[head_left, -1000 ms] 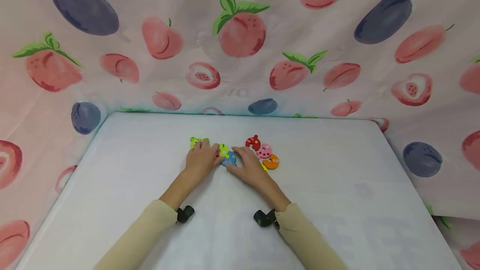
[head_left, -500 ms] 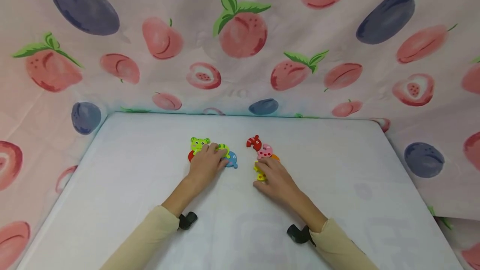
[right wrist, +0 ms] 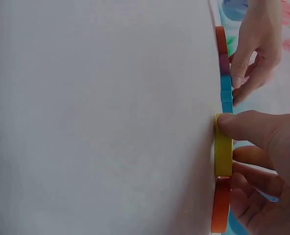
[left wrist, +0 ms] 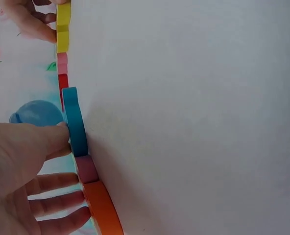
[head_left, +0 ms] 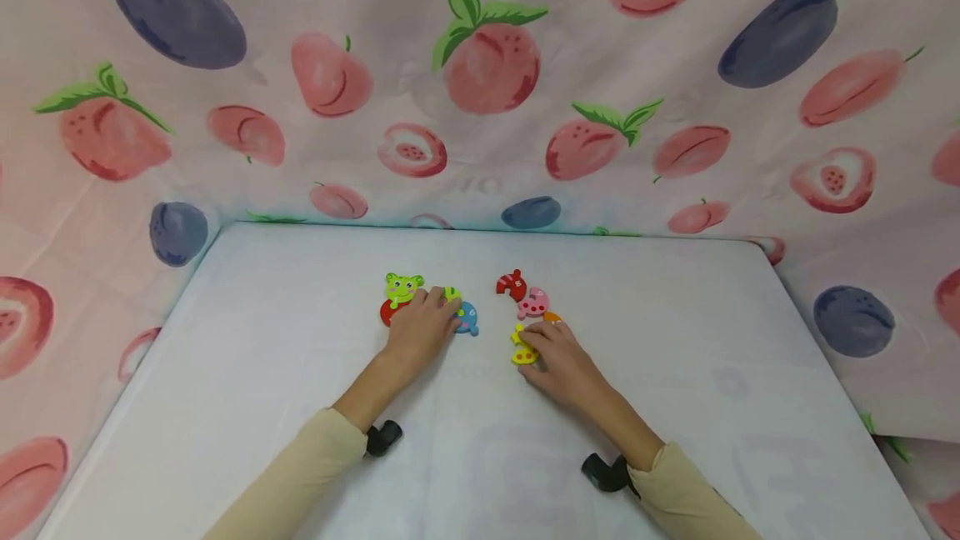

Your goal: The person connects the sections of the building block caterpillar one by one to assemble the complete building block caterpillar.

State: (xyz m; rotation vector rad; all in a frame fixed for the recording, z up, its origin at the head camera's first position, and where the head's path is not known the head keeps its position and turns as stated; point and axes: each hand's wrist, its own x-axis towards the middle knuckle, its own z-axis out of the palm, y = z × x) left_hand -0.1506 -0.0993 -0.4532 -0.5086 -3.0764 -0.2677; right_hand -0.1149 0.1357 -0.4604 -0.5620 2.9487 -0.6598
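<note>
Flat, painted toy puzzle pieces lie in two groups on the white table. My left hand [head_left: 420, 325] rests over the left group, partly covering it. Around it show a green animal-head piece [head_left: 404, 287], a red piece [head_left: 390, 312] and a blue piece [head_left: 468, 319]. In the left wrist view its thumb touches the blue piece's edge, and its extended fingers reach the pink and orange [left wrist: 103, 208] pieces. My right hand [head_left: 566, 365] pinches a yellow spotted piece [head_left: 523, 356] between thumb and fingers. Behind its fingers an orange piece [head_left: 552, 317] is partly hidden.
A red striped piece [head_left: 513, 283] and a pink spotted piece [head_left: 533, 303] form the far end of the right group. The white tabletop [head_left: 465, 440] meets a fruit-print cloth [head_left: 480, 165] at the back. A black device [head_left: 606, 473] sits at the right wrist.
My right hand has left the blue piece and moved right and nearer, onto the yellow piece. My left hand stays over the left group, uncovering the green head.
</note>
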